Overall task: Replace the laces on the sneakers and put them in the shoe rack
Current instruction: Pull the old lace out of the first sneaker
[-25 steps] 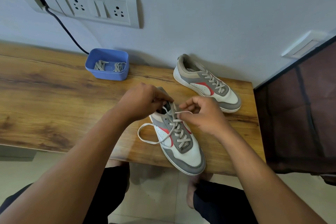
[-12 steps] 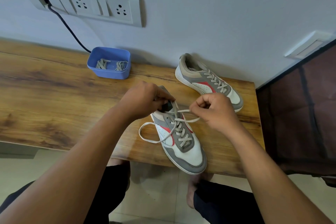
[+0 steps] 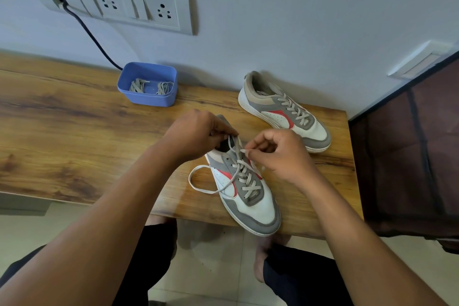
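A white, grey and red sneaker [image 3: 250,196] lies near the front edge of the wooden table [image 3: 74,136], toe towards me. My left hand [image 3: 198,134] pinches one end of its pale lace [image 3: 198,186] at the shoe's collar. My right hand [image 3: 278,154] pinches the other lace end just right of the tongue. A loose loop of lace lies on the table left of the shoe. The second sneaker [image 3: 285,112], laced, stands at the back right near the wall.
A blue plastic tub [image 3: 149,97] with bundled grey laces sits against the wall. A socket panel [image 3: 119,5] with a black cable [image 3: 92,35] is above it. A dark fabric shoe rack [image 3: 409,151] stands right of the table. My legs are below the table edge.
My right hand has shifted slightly left, back towards the tongue, with its lace end. My left hand stays at the collar. The loop on the table has hardly moved.
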`<action>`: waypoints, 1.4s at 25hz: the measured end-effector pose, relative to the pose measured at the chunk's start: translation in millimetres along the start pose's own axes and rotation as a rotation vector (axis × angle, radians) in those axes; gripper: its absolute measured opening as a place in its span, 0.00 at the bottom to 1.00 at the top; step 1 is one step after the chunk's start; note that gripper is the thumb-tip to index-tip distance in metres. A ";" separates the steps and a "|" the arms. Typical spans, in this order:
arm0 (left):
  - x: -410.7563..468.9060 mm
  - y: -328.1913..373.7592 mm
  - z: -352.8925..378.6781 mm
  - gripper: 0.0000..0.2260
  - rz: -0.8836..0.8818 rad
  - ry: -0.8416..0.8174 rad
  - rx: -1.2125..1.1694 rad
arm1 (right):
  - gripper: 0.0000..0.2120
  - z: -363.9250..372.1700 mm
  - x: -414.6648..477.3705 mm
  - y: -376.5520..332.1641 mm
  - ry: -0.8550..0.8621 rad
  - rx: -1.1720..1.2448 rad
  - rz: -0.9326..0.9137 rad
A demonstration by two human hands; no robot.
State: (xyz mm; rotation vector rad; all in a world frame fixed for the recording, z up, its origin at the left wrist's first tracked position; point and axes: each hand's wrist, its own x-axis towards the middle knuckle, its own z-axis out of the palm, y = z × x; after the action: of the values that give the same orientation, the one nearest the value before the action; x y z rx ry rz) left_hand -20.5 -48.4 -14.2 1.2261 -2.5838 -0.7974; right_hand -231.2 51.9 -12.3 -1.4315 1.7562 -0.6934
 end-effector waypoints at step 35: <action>-11.8 18.0 5.7 0.06 -0.198 0.006 -0.221 | 0.11 -3.4 20.5 3.3 0.040 -0.430 -0.352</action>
State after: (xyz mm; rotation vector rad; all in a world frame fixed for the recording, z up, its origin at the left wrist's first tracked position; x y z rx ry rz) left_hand -27.0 -27.9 -8.5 1.4244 -2.3178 -1.0819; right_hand -237.6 32.5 -17.3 -2.0653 1.7720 -0.5393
